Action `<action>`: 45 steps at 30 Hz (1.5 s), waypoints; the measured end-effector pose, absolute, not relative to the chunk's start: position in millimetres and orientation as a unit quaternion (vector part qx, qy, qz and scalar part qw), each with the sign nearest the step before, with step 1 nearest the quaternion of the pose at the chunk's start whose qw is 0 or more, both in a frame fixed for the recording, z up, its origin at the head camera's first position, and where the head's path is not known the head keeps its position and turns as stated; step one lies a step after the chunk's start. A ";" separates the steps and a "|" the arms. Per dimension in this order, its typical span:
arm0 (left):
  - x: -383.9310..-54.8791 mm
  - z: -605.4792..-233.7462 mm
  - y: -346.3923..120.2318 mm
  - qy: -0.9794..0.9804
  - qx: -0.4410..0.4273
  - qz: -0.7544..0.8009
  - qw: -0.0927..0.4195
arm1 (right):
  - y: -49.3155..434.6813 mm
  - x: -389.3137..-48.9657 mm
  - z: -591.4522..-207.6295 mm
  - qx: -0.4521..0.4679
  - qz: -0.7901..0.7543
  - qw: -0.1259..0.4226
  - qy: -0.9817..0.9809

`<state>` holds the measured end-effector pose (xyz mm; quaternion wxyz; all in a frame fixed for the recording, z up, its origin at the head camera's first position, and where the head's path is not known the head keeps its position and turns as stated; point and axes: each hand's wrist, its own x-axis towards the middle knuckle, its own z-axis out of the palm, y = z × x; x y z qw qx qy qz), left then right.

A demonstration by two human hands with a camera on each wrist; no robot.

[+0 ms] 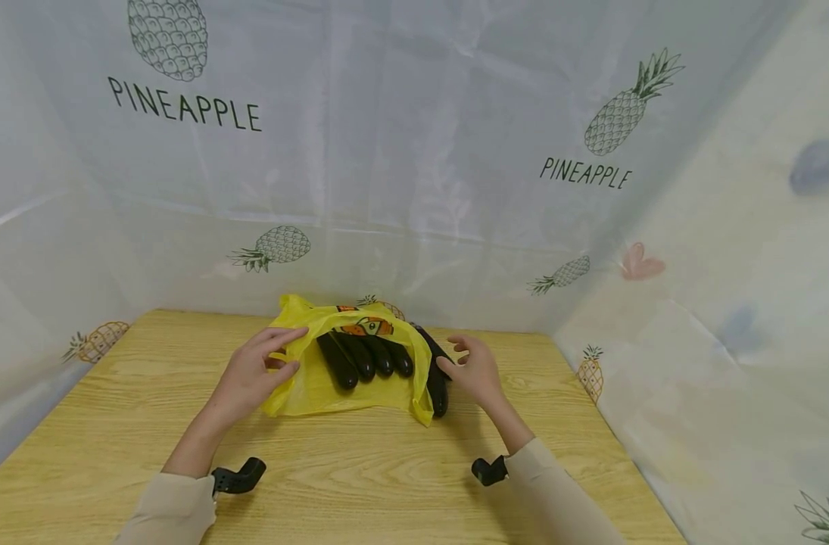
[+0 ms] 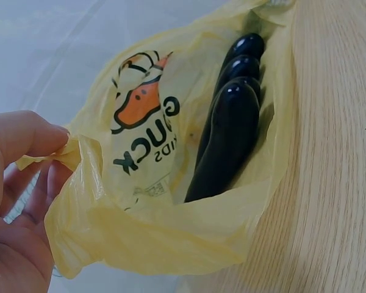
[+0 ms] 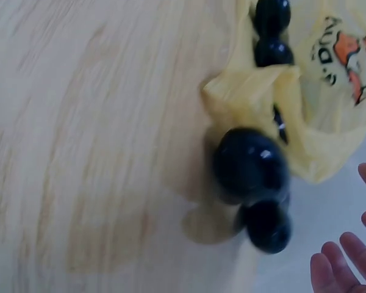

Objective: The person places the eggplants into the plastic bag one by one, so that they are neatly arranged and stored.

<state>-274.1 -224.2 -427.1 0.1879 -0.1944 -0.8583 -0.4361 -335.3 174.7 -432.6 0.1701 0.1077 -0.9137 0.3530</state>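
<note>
Sleeves [image 1: 172, 503] nearest. Left hand [image 1: 256, 371] pinches yellow bag [image 1: 376, 395]; right hand [image 1: 478, 371], loosely spread, holding nothing, nearer. Two outside eggplants [image 1: 438, 395] just left of it, long axes slanting away.

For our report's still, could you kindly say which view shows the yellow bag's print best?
The left wrist view: the yellow bag shows its print large, lettering included. The head view shows it small; the right wrist view has it smaller, at the right edge.

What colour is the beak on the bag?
The beak is orange, clearest in the left wrist view.
</note>
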 end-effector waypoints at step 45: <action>-272.5 -424.8 -223.7 -0.860 -0.193 -0.434 0.185 | 186.5 -361.1 -480.6 0.037 0.421 0.079 -0.903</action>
